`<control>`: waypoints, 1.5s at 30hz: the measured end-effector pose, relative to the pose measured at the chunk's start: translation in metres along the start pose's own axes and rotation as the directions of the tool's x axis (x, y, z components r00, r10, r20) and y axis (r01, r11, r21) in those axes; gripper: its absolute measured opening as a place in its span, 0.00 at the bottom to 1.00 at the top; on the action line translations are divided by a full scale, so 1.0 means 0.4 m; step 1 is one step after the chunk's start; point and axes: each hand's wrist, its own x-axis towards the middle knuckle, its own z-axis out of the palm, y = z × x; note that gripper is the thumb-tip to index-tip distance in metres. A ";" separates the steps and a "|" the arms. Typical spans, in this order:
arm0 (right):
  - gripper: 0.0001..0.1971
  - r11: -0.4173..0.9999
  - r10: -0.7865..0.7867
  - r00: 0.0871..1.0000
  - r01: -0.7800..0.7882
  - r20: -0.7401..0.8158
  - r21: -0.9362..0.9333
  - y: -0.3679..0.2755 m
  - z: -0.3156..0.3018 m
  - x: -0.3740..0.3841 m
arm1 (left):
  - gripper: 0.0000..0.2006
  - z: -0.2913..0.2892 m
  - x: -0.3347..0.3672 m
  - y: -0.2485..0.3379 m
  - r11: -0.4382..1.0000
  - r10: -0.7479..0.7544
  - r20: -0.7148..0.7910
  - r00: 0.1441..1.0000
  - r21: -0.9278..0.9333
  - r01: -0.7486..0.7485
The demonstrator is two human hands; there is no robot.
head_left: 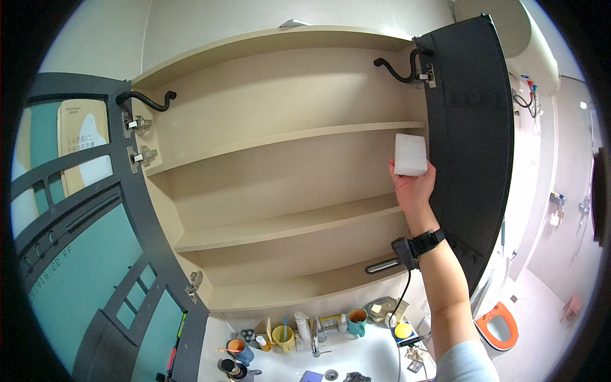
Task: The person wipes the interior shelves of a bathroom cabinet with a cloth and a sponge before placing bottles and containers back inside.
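In the head view, the right hand (pixel 415 192) is raised at the right end of an open wall cabinet (pixel 267 181), its fingers (pixel 431 170) closed around a white block (pixel 410 154); the block is upright in front of the middle compartment, below the upper shelf board (pixel 286 136), and whether it touches a shelf cannot be told. The left hand is out of view, so the state of its fingers cannot be told. A black band (pixel 428 242) circles the right wrist. The cabinet's left door (pixel 130 191) carries a dark frame, with a beige pack (pixel 79 121) behind its upper bars; the dark right door (pixel 468 159) stands open beside the block. Below, around the washbasin (pixel 379 347), a yellow mug (pixel 281 342) holds a blue-handled stick, a blue mug (pixel 245 355) holds an orange one, a teal mug (pixel 360 330) shows an orange-brown inside, and a clear container (pixel 382 309) bears a pale piece
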 end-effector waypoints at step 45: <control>0.14 0.914 0.247 0.958 -0.180 0.145 -0.364 0.815 0.627 -0.182 | 0.16 -0.142 -0.045 0.023 0.927 -0.004 -0.388 0.922 -0.346 -0.142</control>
